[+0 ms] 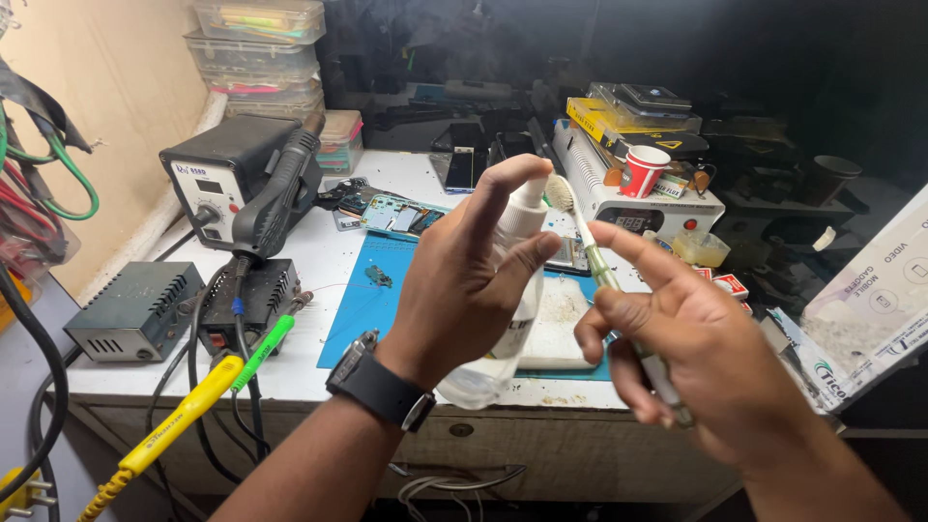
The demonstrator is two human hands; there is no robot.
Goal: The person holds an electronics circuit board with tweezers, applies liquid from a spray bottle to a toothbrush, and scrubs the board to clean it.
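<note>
1. Gripping a small white spray bottle, the person's left hand is raised above the front edge of the workbench; its fingers are curled around the bottle's body, the index finger stretches up over the nozzle top, and the thumb presses against the bottle's side.
2. A black wristwatch sits on the left wrist.
3. The right hand is just to the right of the bottle, closed around the handle of a toothbrush, with its index finger pointing up and left along the handle.
4. The toothbrush is tilted, its bristled head beside the bottle's nozzle and nearly touching it; whether they touch cannot be told.
5. Below and behind the hands, a blue work mat lies on the bench, with a pale rectangular slab resting on it.
6. Further back on the bench, a circuit board and dismantled phone parts lie near the mat's far edge.
7. To the left stands a black hot-air rework station with its handpiece docked on its side, and a grey power supply box sits nearer the front.
8. A yellow-handled tool and a green-handled tool hang off the bench's left front corner among black cables.
9. To the right, a red paper cup stands on a white machine.
10. Clear plastic storage boxes are stacked at the back left.
</note>
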